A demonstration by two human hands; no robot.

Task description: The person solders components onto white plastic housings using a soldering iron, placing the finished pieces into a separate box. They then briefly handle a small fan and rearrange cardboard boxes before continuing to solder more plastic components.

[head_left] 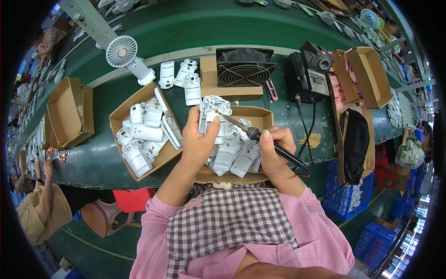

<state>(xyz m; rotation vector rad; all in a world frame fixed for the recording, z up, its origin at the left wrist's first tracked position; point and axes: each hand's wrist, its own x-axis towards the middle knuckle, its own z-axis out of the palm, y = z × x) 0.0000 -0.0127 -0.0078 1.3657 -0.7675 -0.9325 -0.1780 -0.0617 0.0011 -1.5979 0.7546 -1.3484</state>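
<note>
My left hand (197,135) is closed on a white plastic housing (210,108) with small metal parts inside, held over a cardboard box. In my right hand (277,149) is a soldering iron (255,135) with a black handle, its tip pointing left at the housing near my left thumb. Whether the tip touches cannot be made out. Below both hands, the open cardboard box (260,114) holds several white plastic housings (232,156). More white housings (193,88) lie on the bench behind my left hand.
Left stands a cardboard box (123,109) of white shells; behind it, a small white fan (123,53). A black cooling fan (245,69) and black soldering station (309,76) stand at the back. The iron's cable (304,135) hangs right. A co-worker (44,204) sits far left.
</note>
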